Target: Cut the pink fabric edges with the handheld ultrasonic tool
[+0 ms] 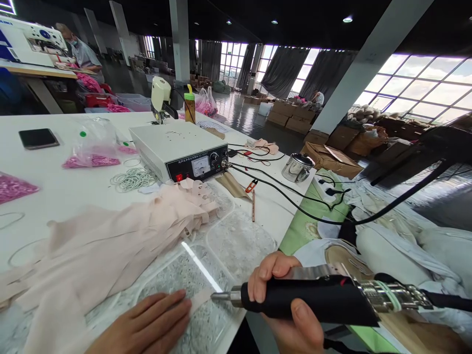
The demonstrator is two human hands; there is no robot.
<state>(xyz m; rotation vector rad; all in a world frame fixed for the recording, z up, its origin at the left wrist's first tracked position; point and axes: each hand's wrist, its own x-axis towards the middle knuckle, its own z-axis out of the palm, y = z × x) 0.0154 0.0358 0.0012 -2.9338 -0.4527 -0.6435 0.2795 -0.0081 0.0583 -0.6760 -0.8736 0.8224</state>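
My right hand (283, 300) is wrapped round a black handheld ultrasonic tool (306, 297) with a metal tip pointing left. That tip (218, 296) meets the right end of a narrow pale pink fabric strip (201, 298). Fingers extended, my left hand (147, 322) lies flat on the strip's other end. Beneath is a clear, grey-speckled plastic mat (173, 280) on the white table. Left of the mat, a heap of pale pink fabric pieces (110, 236) spreads across the table. A thick black cable (401, 206) loops through the air on the right.
Behind the fabric stands a white control box (173, 142) with a meter. Around it are elastic bands (134, 178), bags of pink pieces (92, 157), a phone (39, 138), orange snips (251, 186), a pencil (253, 205) and a metal mug (298, 168). White fabric items (398, 246) lie right.
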